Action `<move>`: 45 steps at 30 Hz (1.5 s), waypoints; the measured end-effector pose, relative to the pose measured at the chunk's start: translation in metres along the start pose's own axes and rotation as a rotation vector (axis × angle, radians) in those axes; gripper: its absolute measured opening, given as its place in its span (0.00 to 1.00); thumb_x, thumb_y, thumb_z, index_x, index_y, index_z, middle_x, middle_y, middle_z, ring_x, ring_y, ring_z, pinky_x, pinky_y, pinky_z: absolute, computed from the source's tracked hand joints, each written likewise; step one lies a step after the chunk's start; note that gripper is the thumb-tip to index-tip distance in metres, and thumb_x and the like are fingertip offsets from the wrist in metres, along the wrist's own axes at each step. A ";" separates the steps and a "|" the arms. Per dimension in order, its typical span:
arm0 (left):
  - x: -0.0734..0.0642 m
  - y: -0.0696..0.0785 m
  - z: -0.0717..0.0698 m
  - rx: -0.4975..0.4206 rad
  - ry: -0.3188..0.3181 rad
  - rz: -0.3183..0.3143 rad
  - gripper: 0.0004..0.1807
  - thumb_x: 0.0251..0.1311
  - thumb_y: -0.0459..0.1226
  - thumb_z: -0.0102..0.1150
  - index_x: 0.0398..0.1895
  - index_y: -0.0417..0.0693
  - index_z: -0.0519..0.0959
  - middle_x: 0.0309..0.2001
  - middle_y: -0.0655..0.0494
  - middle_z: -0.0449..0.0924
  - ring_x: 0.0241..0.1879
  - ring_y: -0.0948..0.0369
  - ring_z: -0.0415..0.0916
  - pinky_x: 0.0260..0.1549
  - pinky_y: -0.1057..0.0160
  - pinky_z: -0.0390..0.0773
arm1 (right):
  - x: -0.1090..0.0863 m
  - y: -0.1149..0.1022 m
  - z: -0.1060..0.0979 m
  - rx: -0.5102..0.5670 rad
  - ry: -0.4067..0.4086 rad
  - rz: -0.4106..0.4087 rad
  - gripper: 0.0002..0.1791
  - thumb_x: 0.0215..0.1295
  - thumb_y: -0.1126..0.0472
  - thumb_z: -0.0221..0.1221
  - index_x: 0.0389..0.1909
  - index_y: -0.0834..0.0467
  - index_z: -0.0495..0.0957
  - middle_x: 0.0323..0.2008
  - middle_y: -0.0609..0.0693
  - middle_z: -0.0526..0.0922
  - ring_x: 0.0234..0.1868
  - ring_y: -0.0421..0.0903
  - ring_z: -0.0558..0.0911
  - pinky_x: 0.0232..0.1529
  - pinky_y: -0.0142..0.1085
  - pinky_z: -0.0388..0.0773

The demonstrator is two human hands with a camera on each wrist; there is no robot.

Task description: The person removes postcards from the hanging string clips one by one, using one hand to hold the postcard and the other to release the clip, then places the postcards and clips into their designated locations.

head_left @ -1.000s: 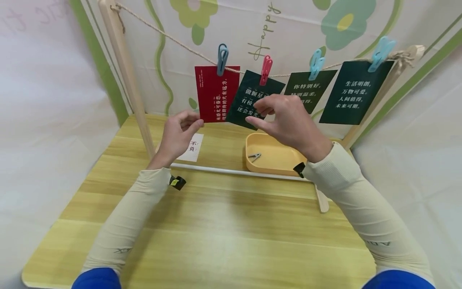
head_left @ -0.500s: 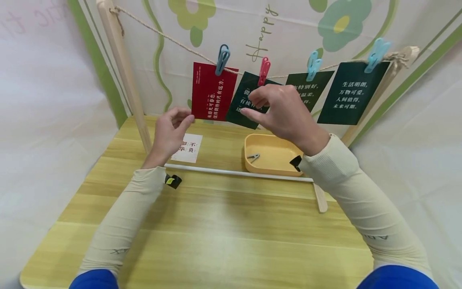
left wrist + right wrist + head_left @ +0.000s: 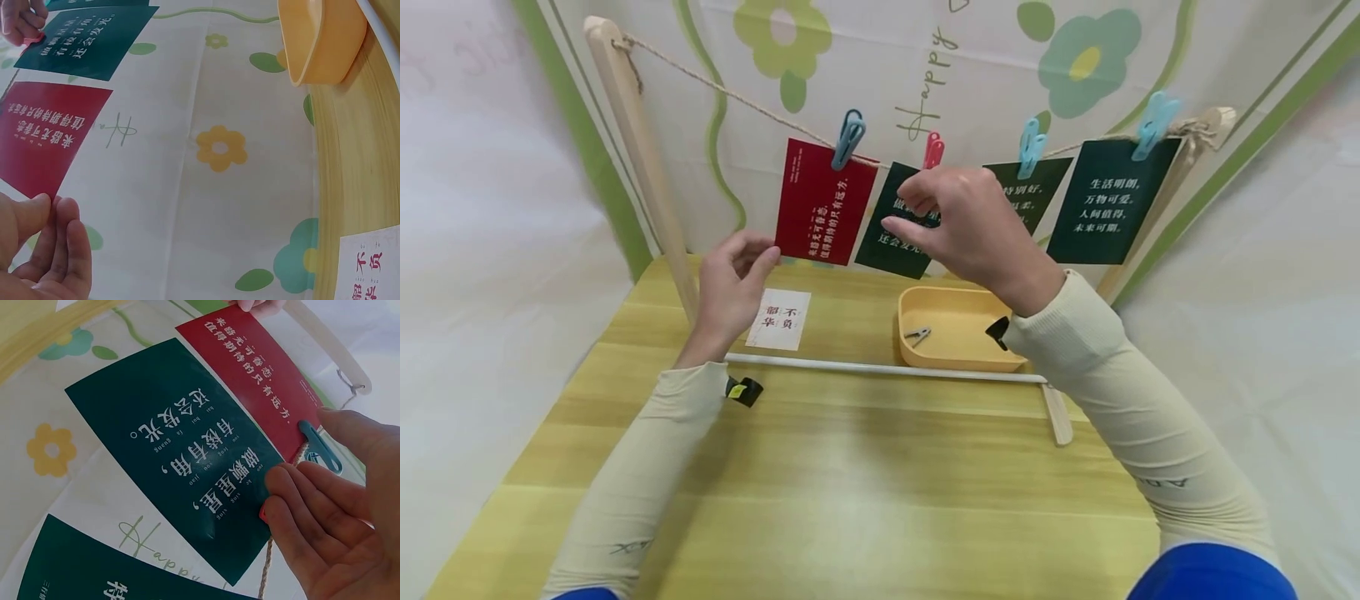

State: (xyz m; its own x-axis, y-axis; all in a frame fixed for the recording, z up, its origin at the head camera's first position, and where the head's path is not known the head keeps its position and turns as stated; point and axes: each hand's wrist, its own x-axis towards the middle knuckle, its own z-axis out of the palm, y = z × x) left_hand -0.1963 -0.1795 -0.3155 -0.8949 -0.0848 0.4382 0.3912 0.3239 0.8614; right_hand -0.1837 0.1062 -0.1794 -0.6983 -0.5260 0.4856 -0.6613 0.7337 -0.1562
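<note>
A red card (image 3: 820,208) with white writing hangs from the rope by a dark blue clothespin (image 3: 849,140). Thumb and fingertips of my left hand (image 3: 730,287) pinch its lower left corner, seen closely in the left wrist view. Beside it a dark green card (image 3: 181,444) hangs under a pink clothespin (image 3: 933,150). In front of that green card is my right hand (image 3: 973,229), thumb held apart from loosely bent fingers. The right wrist view has its fingertips right by the pink clothespin, partly hiding it; whether they touch cannot be told.
Two more green cards (image 3: 1108,204) hang at right from light blue clothespins (image 3: 1156,125). The rope (image 3: 722,87) spans two wooden posts (image 3: 636,150). Behind the white rod (image 3: 880,367) lie a white card (image 3: 781,319) and a yellow tray (image 3: 955,364) with a grey clothespin (image 3: 917,336).
My left hand has drawn the red card's lower corner to the left, tilting the card. My right hand has risen to overlap the pink clothespin. The head view has shifted slightly.
</note>
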 end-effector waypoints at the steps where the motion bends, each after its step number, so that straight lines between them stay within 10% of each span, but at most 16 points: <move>1: -0.001 0.000 0.000 0.000 -0.003 -0.003 0.13 0.76 0.39 0.61 0.54 0.38 0.83 0.42 0.57 0.85 0.40 0.70 0.82 0.40 0.74 0.79 | 0.001 0.000 0.000 -0.004 0.005 0.002 0.20 0.69 0.54 0.71 0.52 0.65 0.86 0.48 0.60 0.91 0.49 0.54 0.89 0.59 0.46 0.85; 25: 0.001 0.002 0.007 -0.055 -0.040 -0.018 0.14 0.77 0.37 0.59 0.56 0.34 0.81 0.47 0.39 0.85 0.43 0.61 0.84 0.46 0.75 0.81 | 0.032 -0.020 -0.026 -0.050 0.001 0.002 0.22 0.73 0.53 0.67 0.58 0.65 0.84 0.55 0.60 0.88 0.55 0.53 0.86 0.64 0.44 0.84; 33: 0.002 -0.002 0.011 -0.063 -0.046 0.013 0.13 0.77 0.36 0.59 0.53 0.33 0.81 0.41 0.54 0.85 0.42 0.62 0.84 0.45 0.75 0.82 | 0.042 -0.025 -0.037 -0.079 -0.046 0.054 0.23 0.75 0.50 0.65 0.60 0.63 0.83 0.58 0.59 0.87 0.58 0.53 0.85 0.66 0.44 0.82; 45: 0.003 -0.002 0.011 -0.061 -0.041 -0.005 0.13 0.77 0.35 0.59 0.54 0.34 0.81 0.48 0.36 0.86 0.41 0.69 0.82 0.45 0.75 0.81 | 0.067 -0.021 -0.041 -0.101 -0.105 0.116 0.27 0.75 0.47 0.63 0.64 0.62 0.81 0.60 0.58 0.87 0.60 0.52 0.85 0.67 0.42 0.81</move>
State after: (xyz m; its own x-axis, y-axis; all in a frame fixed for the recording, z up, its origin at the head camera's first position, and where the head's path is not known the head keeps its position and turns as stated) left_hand -0.2021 -0.1700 -0.3188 -0.9045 -0.0467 0.4239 0.3979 0.2652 0.8783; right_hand -0.2055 0.0734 -0.1086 -0.7967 -0.4731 0.3761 -0.5472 0.8288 -0.1166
